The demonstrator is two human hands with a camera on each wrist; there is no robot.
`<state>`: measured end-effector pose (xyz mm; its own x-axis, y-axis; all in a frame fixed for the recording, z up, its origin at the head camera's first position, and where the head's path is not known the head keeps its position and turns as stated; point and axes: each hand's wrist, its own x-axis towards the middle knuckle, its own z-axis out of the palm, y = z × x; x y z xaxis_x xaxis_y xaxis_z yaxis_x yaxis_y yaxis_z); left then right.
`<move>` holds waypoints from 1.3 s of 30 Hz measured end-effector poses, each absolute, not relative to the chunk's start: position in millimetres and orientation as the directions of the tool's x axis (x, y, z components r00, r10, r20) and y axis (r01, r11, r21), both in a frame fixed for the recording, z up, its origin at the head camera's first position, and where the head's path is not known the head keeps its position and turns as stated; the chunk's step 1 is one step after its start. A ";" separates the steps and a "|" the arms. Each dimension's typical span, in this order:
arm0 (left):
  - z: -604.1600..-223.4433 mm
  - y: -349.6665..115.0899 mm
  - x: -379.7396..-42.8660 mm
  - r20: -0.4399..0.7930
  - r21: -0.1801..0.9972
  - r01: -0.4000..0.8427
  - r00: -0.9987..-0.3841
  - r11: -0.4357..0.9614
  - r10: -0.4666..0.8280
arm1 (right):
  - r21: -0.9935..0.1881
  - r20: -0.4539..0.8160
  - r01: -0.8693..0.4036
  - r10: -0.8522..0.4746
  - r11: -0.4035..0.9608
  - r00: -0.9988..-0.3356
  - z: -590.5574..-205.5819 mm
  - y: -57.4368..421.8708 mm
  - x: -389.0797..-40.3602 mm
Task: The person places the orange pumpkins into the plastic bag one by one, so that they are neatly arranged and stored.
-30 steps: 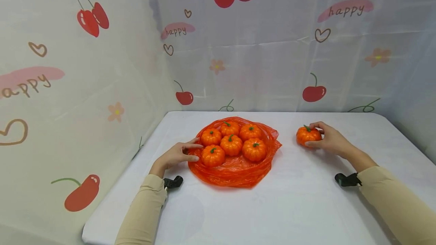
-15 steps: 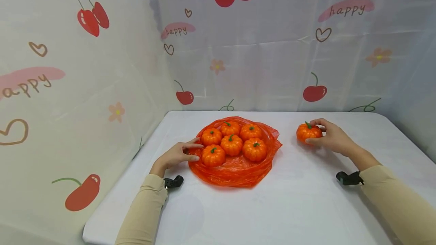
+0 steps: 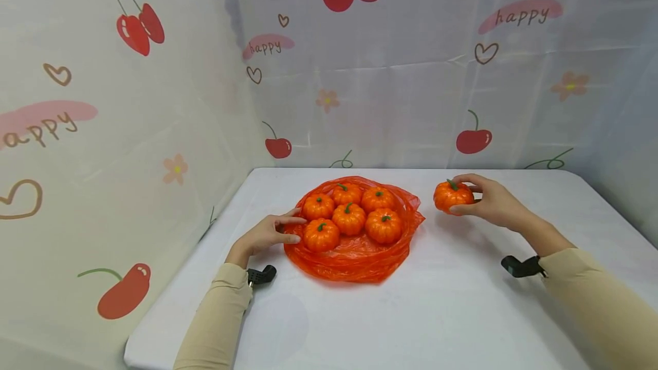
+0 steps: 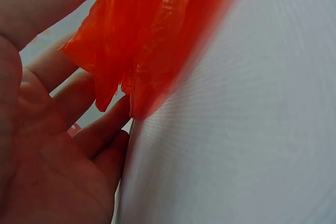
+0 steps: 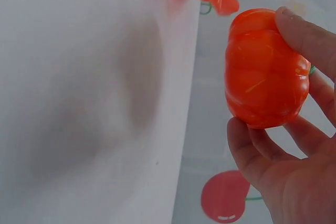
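My right hand (image 3: pixel 490 204) grips a small orange toy pumpkin (image 3: pixel 452 197) with a green stem, above the table's right side. Its thumb and fingers clasp opposite sides in the right wrist view, and a shadow lies on the table apart from the pumpkin (image 5: pixel 265 72). At the left edge of a red plastic bag (image 3: pixel 354 270), my left hand (image 3: pixel 262 237) rests with fingers spread and fairly straight. The bag's crumpled edge (image 4: pixel 142 40) lies between that thumb and the fingers; their tips are partly hidden. Several similar pumpkins (image 3: pixel 349 219) sit on the opened-out bag.
The table (image 3: pixel 411 324) has a white cover and rounded corners. A printed curtain (image 3: pixel 401 96) with cherries and hearts stands behind it and along the left side. Black wrist-camera mounts (image 3: pixel 521 267) stick out from both wrists over the tabletop.
My right hand has lifted its pumpkin off the table and carried it a little left, toward the bag. The left hand and the pumpkins on the bag have stayed in place.
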<state>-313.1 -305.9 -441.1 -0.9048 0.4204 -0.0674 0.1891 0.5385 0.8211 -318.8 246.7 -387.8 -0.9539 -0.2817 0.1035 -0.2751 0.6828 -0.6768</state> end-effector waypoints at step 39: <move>-440.2 -306.0 -312.6 -0.074 0.819 0.184 -0.905 0.543 0.418 | -0.719 0.160 -0.501 -0.587 0.481 -0.793 -351.6 121.2 -297.6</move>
<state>-312.6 -306.0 -440.2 -0.9053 0.4184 -0.0736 0.1844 0.5431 0.8192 -297.6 121.2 -351.6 -0.7934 -0.5873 0.1601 -0.5012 0.4811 -0.7193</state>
